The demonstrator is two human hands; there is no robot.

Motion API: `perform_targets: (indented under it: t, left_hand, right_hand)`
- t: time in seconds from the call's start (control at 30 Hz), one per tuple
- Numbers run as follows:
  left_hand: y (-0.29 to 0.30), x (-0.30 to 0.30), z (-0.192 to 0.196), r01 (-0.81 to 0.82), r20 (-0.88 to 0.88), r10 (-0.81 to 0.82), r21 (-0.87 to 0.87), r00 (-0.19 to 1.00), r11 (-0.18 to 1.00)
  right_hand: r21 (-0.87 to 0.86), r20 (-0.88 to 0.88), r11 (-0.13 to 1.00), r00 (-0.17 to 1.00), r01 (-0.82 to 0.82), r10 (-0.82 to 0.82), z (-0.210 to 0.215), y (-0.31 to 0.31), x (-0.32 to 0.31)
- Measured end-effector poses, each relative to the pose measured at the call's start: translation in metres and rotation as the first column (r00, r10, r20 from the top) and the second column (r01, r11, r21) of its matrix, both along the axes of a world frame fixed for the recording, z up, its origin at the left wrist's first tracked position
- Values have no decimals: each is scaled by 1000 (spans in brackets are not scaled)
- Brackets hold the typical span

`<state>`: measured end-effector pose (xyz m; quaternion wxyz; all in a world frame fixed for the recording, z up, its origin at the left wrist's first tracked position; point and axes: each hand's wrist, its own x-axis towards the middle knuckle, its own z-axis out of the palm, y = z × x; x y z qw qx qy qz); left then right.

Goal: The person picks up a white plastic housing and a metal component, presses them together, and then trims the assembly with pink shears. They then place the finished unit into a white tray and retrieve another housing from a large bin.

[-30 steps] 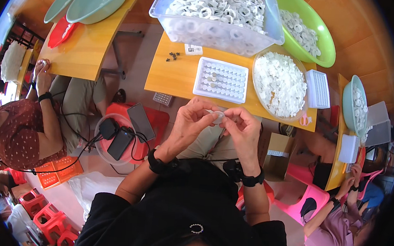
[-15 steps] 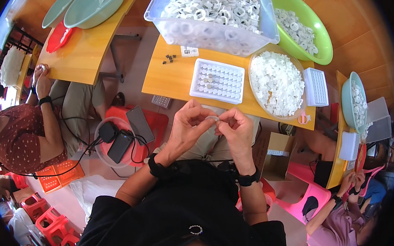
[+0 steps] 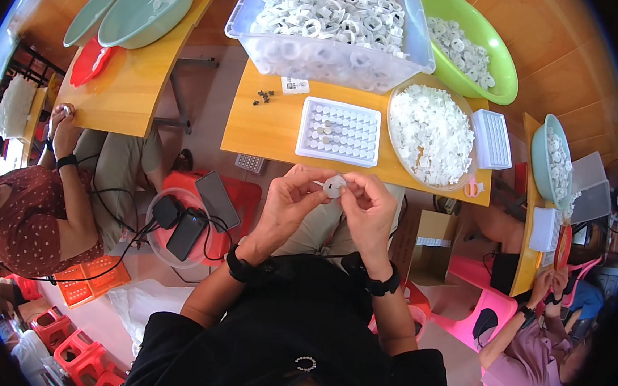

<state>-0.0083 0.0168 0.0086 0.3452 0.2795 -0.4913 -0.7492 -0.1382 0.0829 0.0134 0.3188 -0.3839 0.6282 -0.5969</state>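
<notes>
Pinching a small white round part (image 3: pixel 335 186) between both sets of fingertips, I hold it in the air just below the near edge of the wooden table (image 3: pixel 270 128), above my lap. My left hand (image 3: pixel 290 202) closes thumb and forefinger on its left side, and a thin white tab sticks out toward that hand. My right hand (image 3: pixel 369 209) grips the right side with its fingers curled tight over the piece. Both grips are narrow and closed on the same part. Each wrist wears a black band.

Just beyond the part, on the table, lies a white grid tray (image 3: pixel 339 131) with a few small round pieces sitting in cells at its left. Right of it stands a clear round bowl (image 3: pixel 430 133) heaped with white parts, and a second white tray (image 3: pixel 493 138) touches that bowl's far side. Behind them a clear plastic bin (image 3: pixel 329 28) is full of white rings, with a green bowl (image 3: pixel 480 43) beside it. A few small dark bits (image 3: pixel 262 96) lie near the table's left end.

To my left, a red stool (image 3: pixel 210 207) carries a phone and black devices with cables. Another person in a dark red patterned top (image 3: pixel 21 207) sits further left.
</notes>
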Motion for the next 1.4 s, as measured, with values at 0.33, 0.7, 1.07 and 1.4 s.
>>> perform_targets:
  t: [0.33, 0.7, 1.07, 1.4]
  left_hand:
    - [5, -5, 5, -34, 176, 77, -238, 981, 971]
    - [9, -6, 15, 39, 335, 133, -459, 933, 888]
    - [6, -14, 20, -55, 233, 122, -274, 965, 960]
    - [4, -14, 7, -111, 141, 132, -142, 981, 984]
  right_hand:
    - [-26, -557, 999, 829, 41, -49, 13, -2, 10]
    - [-10, -701, 999, 712, 40, -36, 10, 1, 12]
    - [-58, -385, 995, 918, 82, -98, 16, 3, 1]
    - [-55, -332, 993, 935, 109, -121, 19, 9, 11]
